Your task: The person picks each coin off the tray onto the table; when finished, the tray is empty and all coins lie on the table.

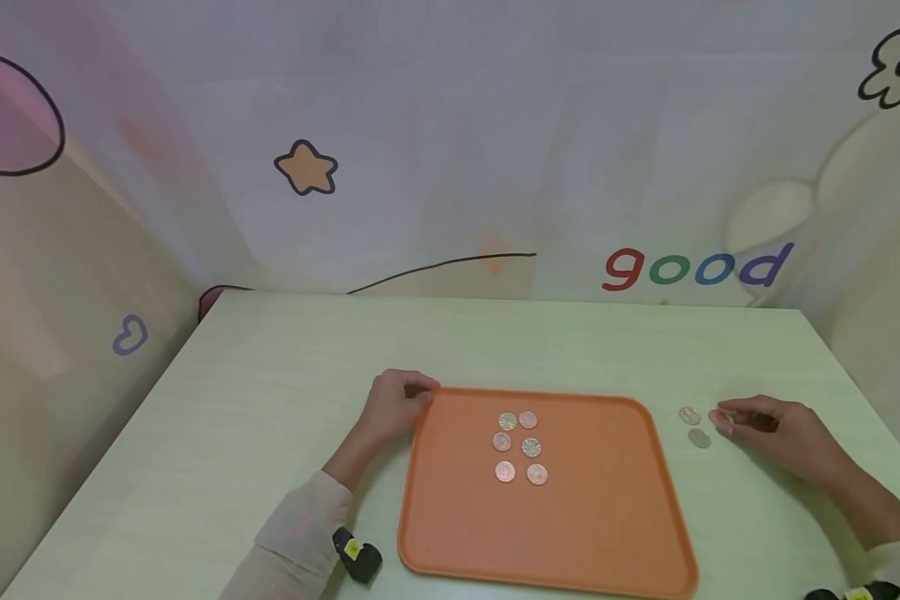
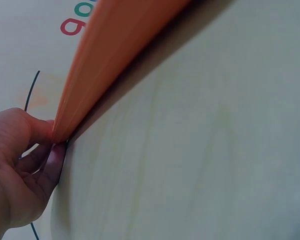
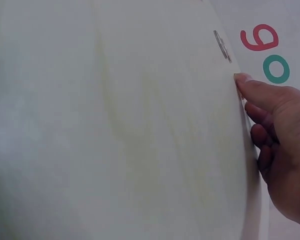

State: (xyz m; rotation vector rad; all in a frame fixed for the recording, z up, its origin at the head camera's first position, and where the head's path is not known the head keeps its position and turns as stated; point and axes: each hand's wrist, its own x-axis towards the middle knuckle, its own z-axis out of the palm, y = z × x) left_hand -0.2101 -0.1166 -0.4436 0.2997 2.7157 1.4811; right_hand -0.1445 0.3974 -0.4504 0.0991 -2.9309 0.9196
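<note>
Coins on an orange tray, with another in the fingers
Head: the wall lettering (image 1: 697,268) reads "good"; the left hand (image 1: 393,407) pinches the orange tray (image 1: 607,517) at its far left corner, six coins (image 1: 505,472) lie in it, and on the bench (image 1: 307,358) to its right the right hand (image 1: 787,433) pinches a partly covered coin (image 1: 715,415) near two loose coins (image 1: 689,416); left wrist: tray and lettering are cropped at the top; right wrist: "go" shows, the held coin barely discernible.
</note>
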